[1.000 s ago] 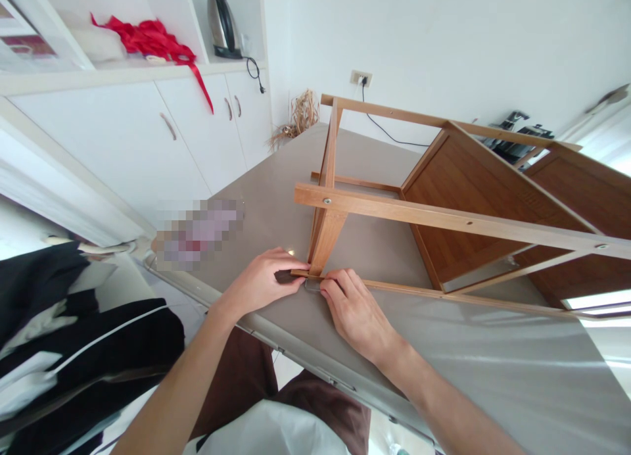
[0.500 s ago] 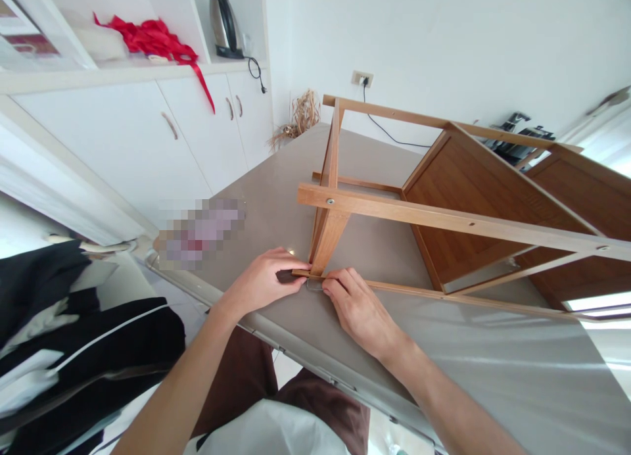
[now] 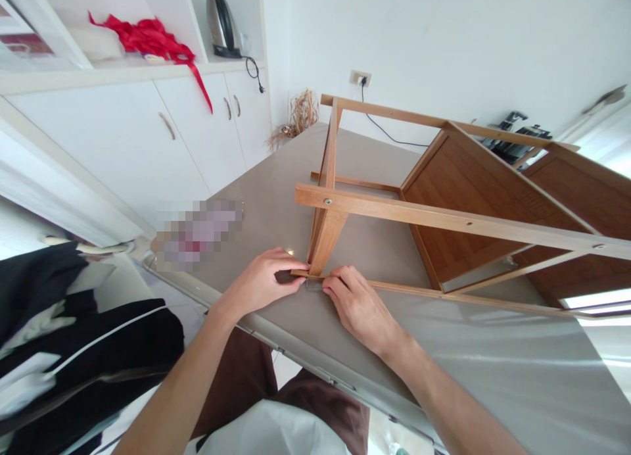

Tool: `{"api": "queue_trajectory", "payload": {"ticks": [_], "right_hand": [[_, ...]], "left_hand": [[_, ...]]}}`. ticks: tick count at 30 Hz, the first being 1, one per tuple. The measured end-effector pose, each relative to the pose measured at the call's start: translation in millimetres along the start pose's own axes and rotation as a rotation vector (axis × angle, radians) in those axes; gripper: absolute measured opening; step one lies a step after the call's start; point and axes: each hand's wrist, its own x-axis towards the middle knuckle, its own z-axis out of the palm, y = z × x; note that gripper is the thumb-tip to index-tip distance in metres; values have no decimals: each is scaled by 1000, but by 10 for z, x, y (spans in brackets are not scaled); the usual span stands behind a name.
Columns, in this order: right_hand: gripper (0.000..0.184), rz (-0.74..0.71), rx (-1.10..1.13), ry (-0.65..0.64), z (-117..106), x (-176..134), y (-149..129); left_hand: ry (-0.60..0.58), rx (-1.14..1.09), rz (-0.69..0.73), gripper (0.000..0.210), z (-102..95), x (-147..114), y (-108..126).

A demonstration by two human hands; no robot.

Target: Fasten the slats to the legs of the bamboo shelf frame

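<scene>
A wooden shelf rack [image 3: 384,208] lies on its side on the grey-brown tabletop [image 3: 269,182], its slatted shelves toward the right. My left hand [image 3: 261,281] pinches the end of the lowest rail, thumb in front and index finger behind, close to the cross-piece. Just to the right, my right hand [image 3: 359,307] is closed against the same rail, with bent fingers. Between the fingertips shows a thin bent metal piece [image 3: 314,285], which looks like a hex key. The fingers cover part of it and the joint behind.
A blurred-out item [image 3: 200,235] lies at the table's left edge. Dried stalks [image 3: 298,113] stand at the far corner. White cabinets [image 3: 118,126] hold a red ribbon [image 3: 148,37] and an electric kettle [image 3: 221,24]. Black clothing [image 3: 98,369] hangs at lower left.
Both hands keep their places at the rail with almost no movement. The whole view has shifted very slightly.
</scene>
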Motion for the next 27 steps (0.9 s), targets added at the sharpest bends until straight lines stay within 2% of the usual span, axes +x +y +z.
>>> {"api": "queue_trajectory", "payload": {"ticks": [10, 27], "right_hand": [[18, -10, -99, 30, 2, -5, -9], [15, -39, -88, -17, 47, -16, -51]], "left_hand": [[16, -1, -5, 17, 10, -11, -7], [14, -22, 25, 17, 7, -10, -17]]}}
